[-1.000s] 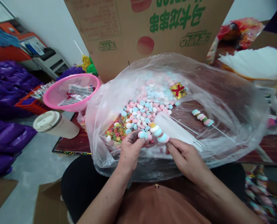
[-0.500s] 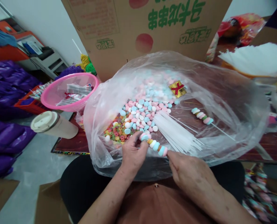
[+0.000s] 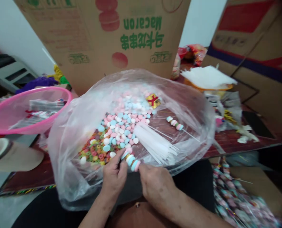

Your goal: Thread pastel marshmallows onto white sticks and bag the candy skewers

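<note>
A candy skewer (image 3: 132,162), threaded with pink, blue and white discs and orange-brown rings, spans between my two hands. My left hand (image 3: 114,177) is closed at its upper left end, thumb and fingers pinching the end pieces. At its lower right end my right hand (image 3: 158,186) is closed around the stick, which is hidden in the fist. Just beyond my left hand are loose pastel candies (image 3: 118,129) and coloured cereal rings (image 3: 97,147). A bundle of white sticks (image 3: 152,142) lies to their right. Another threaded skewer (image 3: 174,123) rests farther right.
A clear plastic bag (image 3: 65,152) surrounds the candies and sticks. A pink basket (image 3: 67,98) and a lidded cup (image 3: 24,156) stand left. Behind rises a cardboard box (image 3: 141,57). White sheets (image 3: 208,77) are at back right; wrapped skewers (image 3: 240,202) lie below right.
The view has swung right, so everything sits farther left and more of the right side shows. Both hands keep hold of the skewer; the gap between them looks shorter.
</note>
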Demonstrator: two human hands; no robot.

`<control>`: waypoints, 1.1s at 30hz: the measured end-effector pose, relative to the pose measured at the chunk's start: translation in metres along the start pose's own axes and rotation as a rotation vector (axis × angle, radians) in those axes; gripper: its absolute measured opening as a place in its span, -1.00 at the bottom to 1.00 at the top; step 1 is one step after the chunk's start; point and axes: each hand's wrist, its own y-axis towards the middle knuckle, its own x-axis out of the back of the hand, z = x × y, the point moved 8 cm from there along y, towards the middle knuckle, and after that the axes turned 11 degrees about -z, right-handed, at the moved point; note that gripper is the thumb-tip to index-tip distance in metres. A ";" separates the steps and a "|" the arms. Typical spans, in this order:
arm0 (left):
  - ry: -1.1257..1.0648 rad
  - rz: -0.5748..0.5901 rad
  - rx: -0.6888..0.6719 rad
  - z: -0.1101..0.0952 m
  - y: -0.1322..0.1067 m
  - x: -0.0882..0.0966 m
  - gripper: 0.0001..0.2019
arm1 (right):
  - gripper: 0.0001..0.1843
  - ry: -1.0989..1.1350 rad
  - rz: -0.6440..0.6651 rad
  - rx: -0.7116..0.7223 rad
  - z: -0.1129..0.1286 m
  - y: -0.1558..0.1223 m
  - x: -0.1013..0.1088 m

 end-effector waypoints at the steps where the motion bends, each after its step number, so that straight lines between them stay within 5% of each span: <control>1: -0.021 0.017 0.030 0.003 0.002 -0.001 -0.70 | -0.74 0.039 -0.019 0.000 -0.002 0.002 -0.003; 4: -0.189 0.058 0.226 0.009 0.011 -0.006 -0.72 | -0.75 0.179 -0.069 0.013 -0.004 0.007 -0.005; 7: -0.474 -0.029 0.507 0.009 0.015 -0.012 -0.82 | -0.75 0.284 -0.112 0.059 0.001 0.007 0.000; 11: -0.727 0.013 0.823 0.003 0.004 -0.040 -0.93 | -0.75 0.326 -0.120 0.064 0.005 0.004 0.003; 17: -0.882 -0.137 0.759 0.002 -0.010 -0.059 -0.91 | -0.71 0.279 -0.105 0.000 0.007 0.004 -0.012; 21: -0.873 -0.082 0.739 0.001 -0.023 -0.073 -0.83 | -0.67 0.288 -0.094 0.022 0.002 0.002 -0.021; 24: -0.749 -0.016 0.576 -0.001 -0.017 -0.060 -0.75 | -0.63 0.190 -0.197 0.013 -0.054 0.008 0.001; 26: -0.577 -0.023 0.400 0.000 -0.007 -0.033 -0.54 | -0.64 -0.097 -0.344 -0.236 -0.133 0.016 0.032; 29: -0.159 -0.199 0.119 0.005 0.018 0.025 -0.62 | -0.71 -0.374 -0.260 -0.464 -0.235 0.024 0.062; 31: 0.176 -0.271 -0.023 0.007 0.034 0.051 -0.77 | -0.76 -0.419 -0.229 -0.463 -0.263 0.026 0.074; 33: 0.438 -0.217 -0.112 0.009 0.048 0.054 -0.78 | -0.74 -0.401 -0.358 -0.399 -0.250 0.025 0.085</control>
